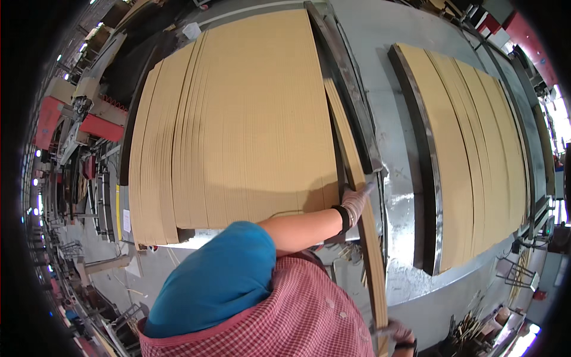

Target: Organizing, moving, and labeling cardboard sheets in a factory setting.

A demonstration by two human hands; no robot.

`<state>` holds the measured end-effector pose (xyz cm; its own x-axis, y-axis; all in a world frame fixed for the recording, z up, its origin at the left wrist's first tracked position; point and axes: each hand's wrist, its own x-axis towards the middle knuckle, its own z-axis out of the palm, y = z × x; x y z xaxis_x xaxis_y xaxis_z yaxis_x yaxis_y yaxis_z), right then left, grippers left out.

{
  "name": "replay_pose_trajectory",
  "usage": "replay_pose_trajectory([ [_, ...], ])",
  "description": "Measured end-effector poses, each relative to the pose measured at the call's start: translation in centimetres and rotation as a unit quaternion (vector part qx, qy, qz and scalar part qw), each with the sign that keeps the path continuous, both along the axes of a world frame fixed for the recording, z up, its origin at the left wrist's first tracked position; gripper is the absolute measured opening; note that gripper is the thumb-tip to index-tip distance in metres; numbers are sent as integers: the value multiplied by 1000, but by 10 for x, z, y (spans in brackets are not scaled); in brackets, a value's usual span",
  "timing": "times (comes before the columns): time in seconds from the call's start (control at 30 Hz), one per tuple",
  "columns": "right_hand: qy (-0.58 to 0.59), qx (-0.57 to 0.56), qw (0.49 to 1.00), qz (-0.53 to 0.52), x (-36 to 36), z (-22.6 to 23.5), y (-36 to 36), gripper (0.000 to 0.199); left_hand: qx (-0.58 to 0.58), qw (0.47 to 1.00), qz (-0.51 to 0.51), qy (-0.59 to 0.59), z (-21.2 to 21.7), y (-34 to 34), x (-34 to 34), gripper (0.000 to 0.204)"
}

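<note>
I am in a factory hall for cardboard. Before me lies a big stack of cardboard sheets on a grey metal table. Right of this stack, a second stack lies on the same table. Left of the stack stand red machines and racks on a concrete floor, with ceiling lamps far behind.

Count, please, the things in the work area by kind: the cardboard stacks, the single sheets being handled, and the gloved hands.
Cardboard stacks: 2, a large stack and a smaller stack
Single cardboard sheet held on edge: 1
Gloved hands: 2, left hand and right hand
Total: 5
</note>
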<state>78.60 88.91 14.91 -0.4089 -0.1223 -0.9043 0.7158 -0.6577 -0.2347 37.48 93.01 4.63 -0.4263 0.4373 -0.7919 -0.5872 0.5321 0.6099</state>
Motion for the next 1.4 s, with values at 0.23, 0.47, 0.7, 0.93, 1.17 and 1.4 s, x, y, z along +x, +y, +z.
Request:
replay_pose_trajectory([
  [0.23, 188, 203, 957, 87, -278, -47, 106, 45, 247, 969, -9, 8, 27, -106, 31, 80],
  [0.47, 225, 159, 961, 27, -426, -115, 151, 54, 250, 835, -134, 471, 15, -70, -80, 62],
  [0.7, 253, 211, 942, -72, -390, -113, 106, 73, 150, 796, -191, 555, -20, -56, -112, 61],
  [0.93, 319, 420, 849, -27, -328, -175, 68, 54, 124, 739, -325, 577, -9, -70, -71, 65],
  [1.17, 258, 529, 809, 0, -317, -137, 122, 42, 67, 660, -439, 605, -21, -92, -39, 63],
  [1.4, 29, 712, 674, 194, -429, -128, 216, 61, 78, 666, -420, 612, -6, -87, -38, 70],
])
